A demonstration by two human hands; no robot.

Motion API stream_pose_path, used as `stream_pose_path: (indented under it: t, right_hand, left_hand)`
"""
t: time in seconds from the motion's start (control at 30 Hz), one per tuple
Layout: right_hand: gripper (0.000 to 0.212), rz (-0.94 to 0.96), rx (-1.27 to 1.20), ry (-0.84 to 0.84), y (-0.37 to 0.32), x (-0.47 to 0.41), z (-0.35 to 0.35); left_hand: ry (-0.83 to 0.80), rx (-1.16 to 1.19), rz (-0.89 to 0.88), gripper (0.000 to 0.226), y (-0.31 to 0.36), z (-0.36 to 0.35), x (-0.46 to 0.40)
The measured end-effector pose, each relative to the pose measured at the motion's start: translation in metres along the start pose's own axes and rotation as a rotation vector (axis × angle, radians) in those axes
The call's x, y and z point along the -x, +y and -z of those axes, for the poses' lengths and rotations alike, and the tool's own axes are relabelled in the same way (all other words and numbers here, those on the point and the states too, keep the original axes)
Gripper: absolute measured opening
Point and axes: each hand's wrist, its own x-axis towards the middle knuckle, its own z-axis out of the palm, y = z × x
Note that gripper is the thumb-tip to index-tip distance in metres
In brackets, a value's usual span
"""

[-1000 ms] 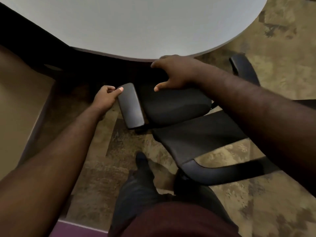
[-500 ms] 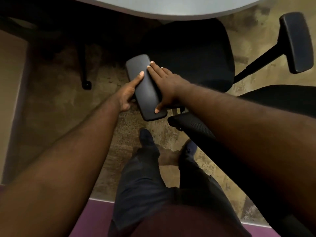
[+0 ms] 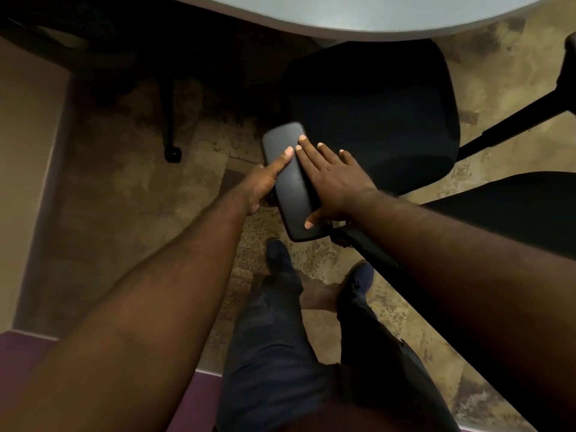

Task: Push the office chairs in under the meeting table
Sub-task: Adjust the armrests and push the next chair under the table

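Note:
A black office chair stands in front of me, its round seat partly under the pale grey meeting table. Its left armrest pad points away from me. My left hand grips the pad's left edge, thumb lying on top. My right hand lies flat over the pad's right side, fingers spread, thumb near its close end. The chair's mesh backrest runs under my right forearm. The right armrest reaches toward the frame's right edge.
Patterned brown carpet covers the floor. A dark leg with a caster, whether of a chair or the table I cannot tell, stands in shadow under the table at left. My legs and shoes are right behind the chair. A tan wall borders the left.
My right hand moved from the seat onto the left armrest pad, beside my left hand. My view dropped, showing the seat closer under the table edge; in the last half second little moved.

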Motion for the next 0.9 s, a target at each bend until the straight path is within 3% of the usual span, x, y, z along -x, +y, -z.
stream_pose_path:
  t: [0.17,0.47,0.73,0.9]
  right_hand:
    - [0.14,-0.028,0.023,-0.018,-0.003,-0.011,-0.02]
    - [0.134,-0.06,-0.034,-0.01,-0.008,-0.025,-0.043]
    - [0.126,-0.09,-0.15,-0.003,-0.009,-0.024,-0.031]
    - [0.118,-0.131,-0.207,0.116,0.007,-0.01,0.006]
  left_hand:
    - [0.031,-0.071,0.004,0.063,-0.01,-0.003,-0.018]
    - [0.009,-0.115,0.016,0.067,-0.031,0.0,-0.043]
    - [0.016,0.008,0.033,0.068,-0.029,-0.006,-0.033]
    - [0.152,-0.038,-0.162,0.067,-0.019,0.0,-0.015]
